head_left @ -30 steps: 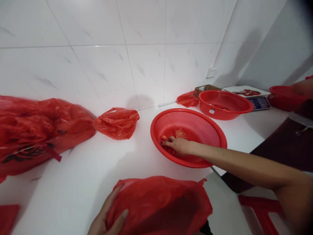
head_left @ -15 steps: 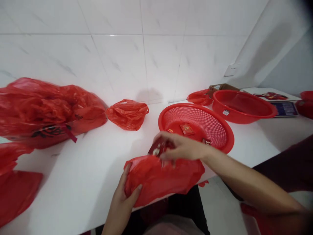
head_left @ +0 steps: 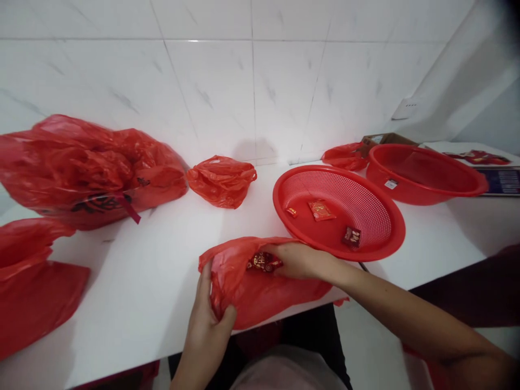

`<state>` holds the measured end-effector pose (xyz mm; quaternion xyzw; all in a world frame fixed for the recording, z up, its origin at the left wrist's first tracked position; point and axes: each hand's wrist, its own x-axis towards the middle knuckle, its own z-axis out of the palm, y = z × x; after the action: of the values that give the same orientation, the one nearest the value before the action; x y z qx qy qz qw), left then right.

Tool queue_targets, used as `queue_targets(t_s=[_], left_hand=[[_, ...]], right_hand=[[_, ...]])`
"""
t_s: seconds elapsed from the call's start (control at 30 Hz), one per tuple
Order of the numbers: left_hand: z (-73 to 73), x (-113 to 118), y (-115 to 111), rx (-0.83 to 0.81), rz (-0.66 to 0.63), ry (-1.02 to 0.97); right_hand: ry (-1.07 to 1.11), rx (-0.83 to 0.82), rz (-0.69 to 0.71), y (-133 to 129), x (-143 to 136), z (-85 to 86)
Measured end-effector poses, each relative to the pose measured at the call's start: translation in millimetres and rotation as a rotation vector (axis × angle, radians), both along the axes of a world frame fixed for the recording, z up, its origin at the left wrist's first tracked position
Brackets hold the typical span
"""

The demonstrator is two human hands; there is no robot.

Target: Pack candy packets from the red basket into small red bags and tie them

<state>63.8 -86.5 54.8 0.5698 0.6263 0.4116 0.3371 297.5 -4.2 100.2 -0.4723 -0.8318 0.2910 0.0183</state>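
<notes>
**Three packets left in the basket, one lot going into the bag**

Three small packets remain on the floor of the red mesh basket (head_left: 339, 211): a tiny one (head_left: 291, 212) near the left wall, an orange-red one (head_left: 321, 209) at the middle, and a dark one (head_left: 351, 236) toward the near rim. By the look of it, most of the basket's load is already out and those three are what is left to clear.

Your right hand (head_left: 298, 260) is at the mouth of the red plastic bag (head_left: 260, 281), fingers curled around a dark red printed packet (head_left: 264, 262) that sits just inside the opening. Your left hand (head_left: 209, 319) pinches the near-left edge of the bag, thumb on top, holding the mouth open. The bag lies at the front edge of the counter, just beside the basket's near rim. How much it already holds cannot be told; the film hides the contents.

Surface: a white counter (head_left: 162, 265) against a white tiled wall (head_left: 244, 81). On it stand a large stuffed red bag (head_left: 89, 168) at the left, a flatter red bag (head_left: 32, 281) nearer you, a small knotted red bag (head_left: 221, 180) by the wall, and a solid red basin (head_left: 424, 173) behind the basket. A wall socket (head_left: 404, 108) shows at the right.
</notes>
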Motion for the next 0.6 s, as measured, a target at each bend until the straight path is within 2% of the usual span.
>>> queue_targets(t_s=[0.07, 0.17, 0.23, 0.3, 0.37, 0.4, 0.43, 0.53, 0.6], left_hand=[[-4.0, -3, 2, -0.025, -0.018, -0.031], [-0.2, -5, 5, -0.024, -0.042, -0.04], [7.0, -5, 6, -0.013, -0.105, -0.009], [13.0, -7, 6, 0.006, -0.185, 0.066], [14.4, -9, 5, 0.036, -0.221, 0.163], [13.3, -10, 5, 0.049, -0.216, 0.211], [11.5, -12, 4, 0.058, -0.204, 0.249], [5.4, -14, 0, 0.075, -0.182, 0.3], [3.7, -14, -2, 0.088, -0.174, 0.306]], right_hand=[[-0.024, 0.071, 0.02, -9, 1, 14.7], [0.098, 0.101, 0.063, -18, 15, 48.5], [0.167, 0.152, -0.041, -13, 39, 69.4], [0.058, 0.265, -0.256, 3, 73, 76.8], [-0.219, 0.308, -0.409, 21, 110, 66.8], [-0.383, 0.259, -0.462, 28, 126, 56.6], [-0.452, 0.206, -0.482, 33, 140, 44.5], [-0.479, 0.093, -0.468, 36, 162, 9.7], [-0.395, 0.132, -0.47, 36, 166, -3.2]])
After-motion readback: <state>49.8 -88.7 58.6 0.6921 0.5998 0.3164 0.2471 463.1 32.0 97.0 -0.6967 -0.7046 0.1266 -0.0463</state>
